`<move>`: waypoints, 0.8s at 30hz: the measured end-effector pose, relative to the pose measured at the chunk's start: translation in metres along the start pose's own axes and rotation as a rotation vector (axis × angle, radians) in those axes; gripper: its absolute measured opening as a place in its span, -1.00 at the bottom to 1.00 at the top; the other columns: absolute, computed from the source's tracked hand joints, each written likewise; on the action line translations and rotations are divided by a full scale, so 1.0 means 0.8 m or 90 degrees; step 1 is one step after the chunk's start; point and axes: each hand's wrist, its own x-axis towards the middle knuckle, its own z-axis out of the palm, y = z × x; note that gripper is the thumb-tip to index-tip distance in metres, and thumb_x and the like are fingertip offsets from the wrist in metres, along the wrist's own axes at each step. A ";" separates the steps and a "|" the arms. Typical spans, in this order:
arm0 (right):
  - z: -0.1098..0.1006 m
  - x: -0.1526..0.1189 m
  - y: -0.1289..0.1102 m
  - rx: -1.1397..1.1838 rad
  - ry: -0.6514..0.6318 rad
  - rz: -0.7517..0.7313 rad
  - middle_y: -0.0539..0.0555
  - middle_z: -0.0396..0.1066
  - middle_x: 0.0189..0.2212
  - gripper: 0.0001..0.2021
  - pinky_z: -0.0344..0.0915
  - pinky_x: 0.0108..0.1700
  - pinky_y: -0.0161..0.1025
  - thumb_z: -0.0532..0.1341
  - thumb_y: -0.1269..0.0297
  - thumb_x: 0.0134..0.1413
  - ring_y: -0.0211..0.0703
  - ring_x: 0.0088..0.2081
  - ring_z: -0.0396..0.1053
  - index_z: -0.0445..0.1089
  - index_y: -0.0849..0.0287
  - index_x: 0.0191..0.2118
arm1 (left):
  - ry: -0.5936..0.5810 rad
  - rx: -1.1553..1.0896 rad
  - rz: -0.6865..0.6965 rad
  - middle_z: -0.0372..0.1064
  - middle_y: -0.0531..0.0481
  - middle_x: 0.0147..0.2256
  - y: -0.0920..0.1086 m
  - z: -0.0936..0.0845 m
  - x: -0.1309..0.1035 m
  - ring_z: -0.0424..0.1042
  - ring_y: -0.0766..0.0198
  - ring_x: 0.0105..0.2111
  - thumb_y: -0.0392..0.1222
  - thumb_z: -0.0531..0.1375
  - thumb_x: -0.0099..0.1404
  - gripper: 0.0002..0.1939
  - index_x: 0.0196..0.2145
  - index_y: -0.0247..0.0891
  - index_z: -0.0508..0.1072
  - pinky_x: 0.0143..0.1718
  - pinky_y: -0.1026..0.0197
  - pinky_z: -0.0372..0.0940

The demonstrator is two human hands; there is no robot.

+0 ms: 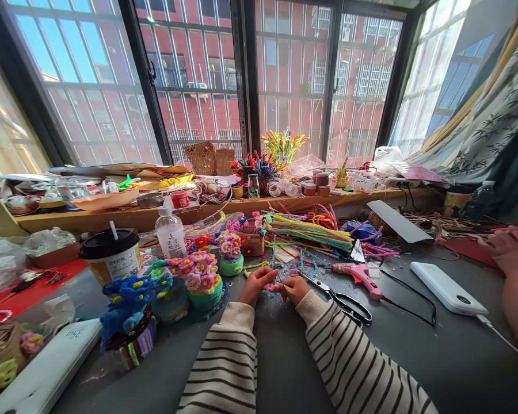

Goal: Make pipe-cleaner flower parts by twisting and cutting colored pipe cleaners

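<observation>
My left hand (259, 284) and my right hand (293, 287) are close together over the grey table (280, 368). The fingers of both are pinched, around something thin and small that I cannot make out. Small pink pieces (271, 288) show between and below the fingertips. Just right of my right hand lie black-handled scissors (349, 305), with a pink glue gun (362, 277) beyond them. Left of my left hand stand little pots of fuzzy flowers, one with pink blooms (200, 270). Behind the hands lies a bundle of coloured pipe cleaners (311, 230).
A lidded cup (114, 259), a plastic bottle (171, 233) and a white power bank (47, 368) stand or lie at left. Another power bank (446, 288) is at right, near another person's hand (511, 250). The cluttered window ledge (216, 211) runs behind.
</observation>
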 end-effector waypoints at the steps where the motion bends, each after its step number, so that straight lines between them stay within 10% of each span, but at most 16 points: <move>1: 0.000 0.001 0.001 0.000 0.012 0.004 -0.08 0.04 -0.88 -0.48 -0.11 -0.67 -0.41 0.02 -0.14 -0.28 -0.44 -0.74 -0.05 0.22 0.26 -0.84 | 0.001 -0.004 0.003 0.07 0.16 -0.65 0.000 0.000 0.000 0.04 0.46 -0.64 -0.06 0.13 -0.09 -0.78 -0.67 -0.26 0.23 -0.56 0.38 0.01; 13: 0.002 -0.008 -0.012 -0.027 -0.068 -0.029 -0.09 -0.07 -0.86 -0.31 -0.13 -0.64 -0.39 -0.21 -0.25 -0.24 -0.44 -0.73 -0.07 0.30 0.29 -0.76 | 0.014 -0.010 0.009 0.07 0.16 -0.65 0.002 0.001 0.000 0.03 0.46 -0.65 -0.05 0.15 -0.12 -0.77 -0.67 -0.27 0.25 -0.57 0.37 0.00; 24: 0.004 -0.004 -0.013 -0.020 -0.011 0.009 -0.08 0.04 -0.88 -0.46 -0.12 -0.66 -0.41 0.02 -0.16 -0.30 -0.45 -0.74 -0.04 0.20 0.26 -0.85 | 0.020 0.011 0.001 0.07 0.15 -0.65 0.000 0.001 0.000 0.04 0.44 -0.63 -0.04 0.13 -0.11 -0.76 -0.69 -0.26 0.22 -0.56 0.37 0.01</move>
